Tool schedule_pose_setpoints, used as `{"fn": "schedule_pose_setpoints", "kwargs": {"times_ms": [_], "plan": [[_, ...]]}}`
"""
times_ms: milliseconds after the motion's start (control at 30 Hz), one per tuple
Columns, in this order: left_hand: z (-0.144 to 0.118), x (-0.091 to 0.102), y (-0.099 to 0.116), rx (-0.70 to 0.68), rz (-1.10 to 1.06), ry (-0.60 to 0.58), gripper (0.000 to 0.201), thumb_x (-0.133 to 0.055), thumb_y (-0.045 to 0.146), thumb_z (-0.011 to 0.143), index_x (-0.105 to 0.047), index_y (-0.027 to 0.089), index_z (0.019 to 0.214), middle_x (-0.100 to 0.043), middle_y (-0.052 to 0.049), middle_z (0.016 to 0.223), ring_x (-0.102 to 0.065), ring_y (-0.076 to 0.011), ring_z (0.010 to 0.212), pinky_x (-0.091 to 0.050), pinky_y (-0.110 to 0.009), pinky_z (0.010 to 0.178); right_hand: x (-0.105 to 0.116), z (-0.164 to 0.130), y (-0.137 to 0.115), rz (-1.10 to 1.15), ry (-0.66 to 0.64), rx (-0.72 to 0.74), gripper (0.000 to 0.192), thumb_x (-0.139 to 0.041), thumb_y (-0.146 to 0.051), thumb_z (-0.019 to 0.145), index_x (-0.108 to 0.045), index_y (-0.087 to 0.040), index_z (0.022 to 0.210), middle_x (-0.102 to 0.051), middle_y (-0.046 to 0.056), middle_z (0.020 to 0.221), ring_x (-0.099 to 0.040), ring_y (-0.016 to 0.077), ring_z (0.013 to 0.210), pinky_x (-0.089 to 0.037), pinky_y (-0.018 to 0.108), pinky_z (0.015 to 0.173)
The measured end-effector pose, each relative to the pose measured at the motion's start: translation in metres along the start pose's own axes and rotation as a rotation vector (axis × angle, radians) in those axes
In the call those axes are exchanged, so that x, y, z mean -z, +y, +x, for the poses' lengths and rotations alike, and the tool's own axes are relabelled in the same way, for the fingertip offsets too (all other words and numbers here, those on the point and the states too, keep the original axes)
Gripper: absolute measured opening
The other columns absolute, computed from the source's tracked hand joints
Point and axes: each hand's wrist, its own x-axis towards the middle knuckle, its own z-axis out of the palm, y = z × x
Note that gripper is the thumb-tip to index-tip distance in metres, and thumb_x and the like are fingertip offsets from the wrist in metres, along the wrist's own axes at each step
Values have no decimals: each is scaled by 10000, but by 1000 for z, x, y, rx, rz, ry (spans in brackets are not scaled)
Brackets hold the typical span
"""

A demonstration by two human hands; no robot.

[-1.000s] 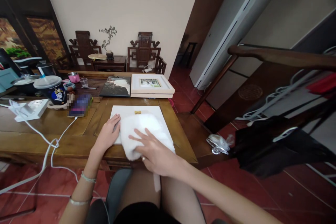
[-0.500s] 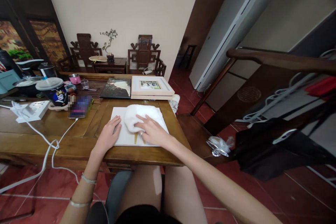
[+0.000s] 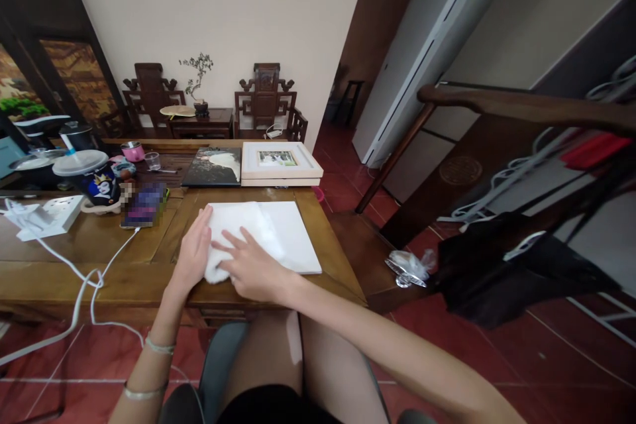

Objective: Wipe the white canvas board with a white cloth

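Pressing flat w/ right hand (image 3: pixel 251 271), fingers spread on white cloth (image 3: pixel 236 235); left hand (image 3: pixel 191 252) open, steadying left edge of white frame back (image 3: pixel 293 238). Cloth now at near-left corner vs far edge 0.5 s ago — right side bare, so wiping sweeps across the board.

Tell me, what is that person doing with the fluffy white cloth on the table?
A person sits at a wooden table with a flat white board in front of them. The right hand lies flat on a white cloth, pressing it onto the board's left part. The left hand rests at the board's left edge, touching the cloth. Two framed pictures lie farther back.
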Motion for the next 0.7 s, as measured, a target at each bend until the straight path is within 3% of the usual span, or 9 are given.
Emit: {"fn": "schedule_pose_setpoints", "kwargs": {"times_ms": [133,233,333,400,500,600,700], "plan": [[-2,-3,-1,32,0,-47,596,-196,457,965,-374,79,1390,-387,-132,1449,-342,-185,1348,-240,-352,1130,19,-36,-10,142,-23,76,325,-498,-139,711,-674,-216,974,-571,68,1290,-375,239,1312,-217,466,1109],[-3,-6,-1,85,66,-158,614,-239,466,954,-364,50,1389,-356,-163,1458,-327,-204,1357,-222,-374,1135,31,-52,4,198,-4,-27,309,-480,-121,698,-684,-212,912,-666,76,1112,-539,216,1147,-316,387,1051],[-3,-8,-4,84,157,-247,564,-290,449,942,-449,81,1339,-402,-162,1429,-327,-230,1357,-216,-425,1130,33,-53,35,163,36,-205,274,-439,-112,722,-681,-200,816,-699,63,868,-614,228,914,-432,347,878],[-2,-9,-6,46,200,-280,520,-321,431,935,-512,100,1288,-443,-157,1401,-346,-243,1346,-230,-449,1122,28,-45,59,154,81,-326,271,-419,-127,750,-675,-193,810,-686,56,800,-610,232,838,-447,322,781],[-1,-8,-8,13,239,-283,493,-356,410,923,-552,95,1247,-460,-166,1387,-367,-250,1334,-252,-457,1114,17,-19,88,196,151,-417,312,-372,-150,810,-665,-189,911,-695,52,892,-605,232,879,-437,303,761],[0,-8,-9,5,248,-265,479,-378,397,912,-562,97,1238,-475,-167,1375,-395,-252,1317,-273,-459,1105,7,20,96,195,161,-402,359,-351,-149,839,-641,-185,1047,-679,63,1076,-597,237,972,-421,317,829],[0,-8,-10,7,241,-246,462,-391,396,905,-576,120,1225,-491,-153,1366,-423,-253,1298,-287,-458,1099,2,52,90,191,133,-307,374,-388,-116,813,-649,-208,1065,-647,34,1184,-566,215,1073,-361,321,954]]}}
